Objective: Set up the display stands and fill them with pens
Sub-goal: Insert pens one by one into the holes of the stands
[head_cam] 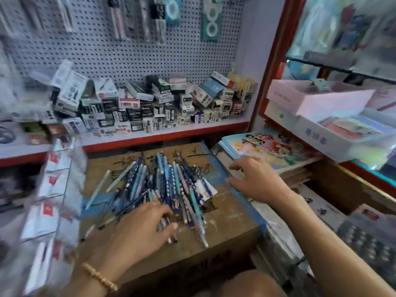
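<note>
Setting: a stationery shop corner, seen from the person's head looking down at a cardboard box [225, 239] used as a work surface in the lower centre of the frame.
Pens: a loose pile of blue, white and patterned pens [167, 189] lies spread across the box top, centre of the frame, mostly pointing up and down the frame.
Left hand: the left hand [143, 228], lower centre, lies flat over the near ends of the pens, fingers spread and fairly straight, pressing or raking them rather than gripping any.
Right hand: the right hand [257, 181], centre right, hovers palm down at the box's right edge, fingers loosely bent, holding nothing.
Display stand: a clear tiered stand [53, 189] with white cards shows at the left edge, too blurred to tell whether any pens sit in it.
Progress: looks early; the pens are mostly still in the pile, so gathering and loading remain.
Edges: pens near the front of the box could roll off.
Open room: bare cardboard lies left and in front of the pile; a stack of picture books [267, 148] crowds the right side, and a shelf of small boxes [150, 108] runs behind.
</note>
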The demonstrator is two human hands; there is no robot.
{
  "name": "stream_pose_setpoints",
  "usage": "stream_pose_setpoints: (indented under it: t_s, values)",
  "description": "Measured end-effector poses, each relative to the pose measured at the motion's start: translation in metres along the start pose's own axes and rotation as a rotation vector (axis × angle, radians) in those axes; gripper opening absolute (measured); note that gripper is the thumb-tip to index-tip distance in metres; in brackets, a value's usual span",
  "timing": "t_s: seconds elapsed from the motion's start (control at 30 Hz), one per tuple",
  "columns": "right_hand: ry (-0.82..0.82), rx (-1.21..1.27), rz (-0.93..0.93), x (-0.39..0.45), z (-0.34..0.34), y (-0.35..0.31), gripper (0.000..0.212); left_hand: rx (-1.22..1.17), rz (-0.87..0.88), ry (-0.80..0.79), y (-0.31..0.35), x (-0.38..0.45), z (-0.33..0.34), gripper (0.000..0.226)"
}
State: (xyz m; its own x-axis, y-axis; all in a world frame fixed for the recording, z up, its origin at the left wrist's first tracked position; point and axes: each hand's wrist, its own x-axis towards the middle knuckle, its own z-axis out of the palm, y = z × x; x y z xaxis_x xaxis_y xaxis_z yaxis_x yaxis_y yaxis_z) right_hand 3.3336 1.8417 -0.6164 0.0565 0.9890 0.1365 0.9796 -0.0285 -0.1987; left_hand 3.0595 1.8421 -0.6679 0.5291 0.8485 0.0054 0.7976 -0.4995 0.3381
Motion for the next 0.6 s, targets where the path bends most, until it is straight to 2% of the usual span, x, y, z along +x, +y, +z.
stream_pose_setpoints:
  t_s: [0.07,0.13,0.2,0.3,0.37,0.47,0.6]
  values:
    - [-0.02,0.062,-0.048,0.01,0.02,-0.007,0.04,-0.02,-0.094,0.073,-0.008,-0.006,0.01,0.031]
    - [-0.069,0.158,-0.065,0.022,0.045,-0.019,0.057,-0.012,-0.231,0.178,-0.022,-0.008,0.021,0.037]
    - [-0.156,0.208,-0.05,0.031,0.07,-0.025,0.075,0.076,-0.388,0.235,-0.034,-0.004,0.03,0.059]
    - [-0.274,0.247,-0.019,0.046,0.106,-0.029,0.094,0.106,-0.541,0.128,-0.046,0.006,0.038,0.108]
    - [-0.339,0.298,0.042,0.057,0.123,-0.035,0.102,0.055,-0.599,0.062,-0.055,0.014,0.045,0.126]
    - [-0.361,0.248,0.02,0.068,0.147,-0.053,0.103,0.054,-0.62,0.028,-0.06,0.025,0.053,0.128]
    - [-0.338,0.242,-0.093,0.071,0.164,-0.076,0.099,0.044,-0.578,0.058,-0.054,0.038,0.059,0.106]
